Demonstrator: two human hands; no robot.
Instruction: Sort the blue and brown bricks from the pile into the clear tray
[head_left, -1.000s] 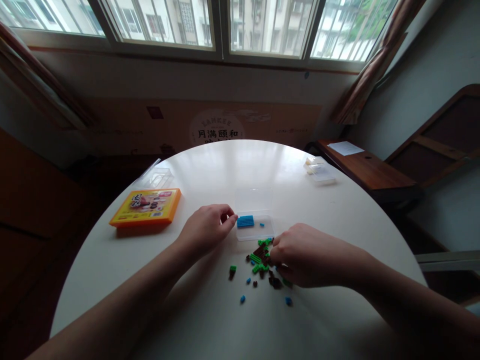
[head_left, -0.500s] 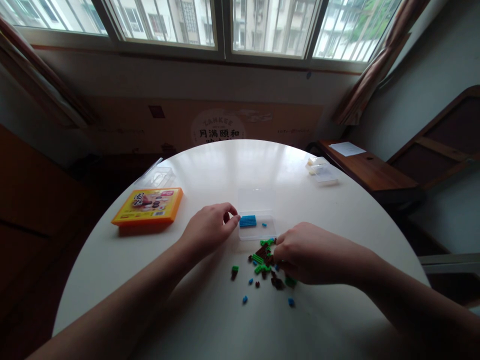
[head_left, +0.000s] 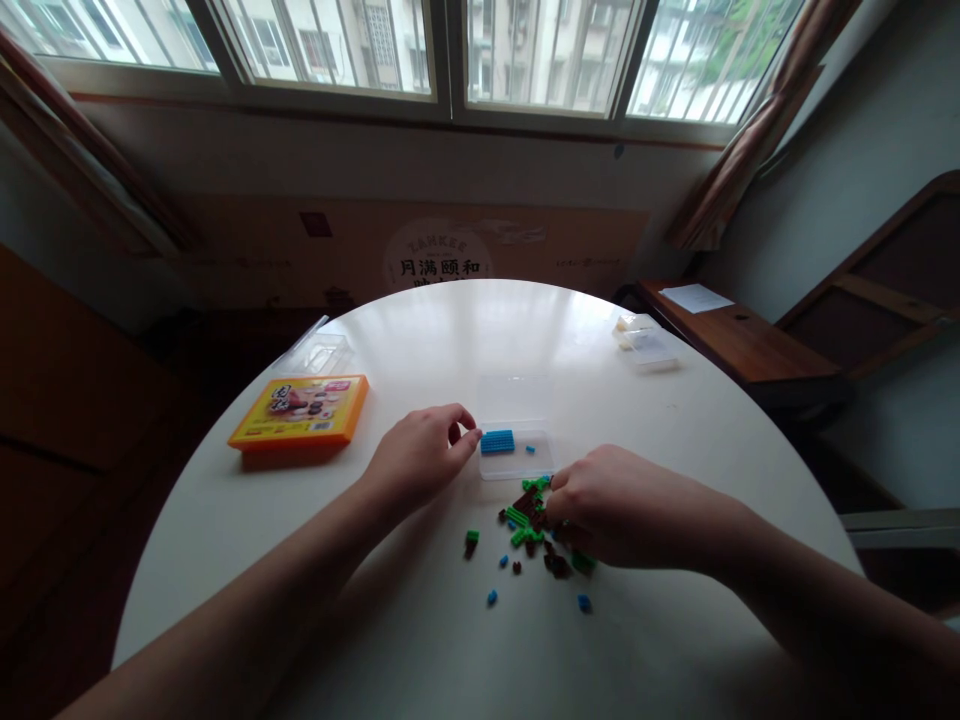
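Note:
My left hand (head_left: 421,455) rests on the white round table (head_left: 420,340), fingers curled, thumb and fingertip touching the left edge of a small clear plastic box (head_left: 516,445). A blue brick plate (head_left: 497,441) and a tiny blue piece lie inside the box. My right hand (head_left: 609,505) is curled over a pile of small green and brown bricks (head_left: 527,515), fingertips pinched among them; what they grip is hidden. Loose blue bricks (head_left: 491,597) and a green-and-brown piece (head_left: 471,541) lie scattered in front of the pile.
An orange flat box (head_left: 301,410) lies at the table's left, with a clear lid (head_left: 313,352) behind it. Another clear container (head_left: 643,343) sits at the far right edge. A wooden side table with a paper (head_left: 694,297) stands to the right, windows behind.
Both hands have stayed almost still. My right hand's fingers have shifted slightly within the brick pile; the view has drifted a little.

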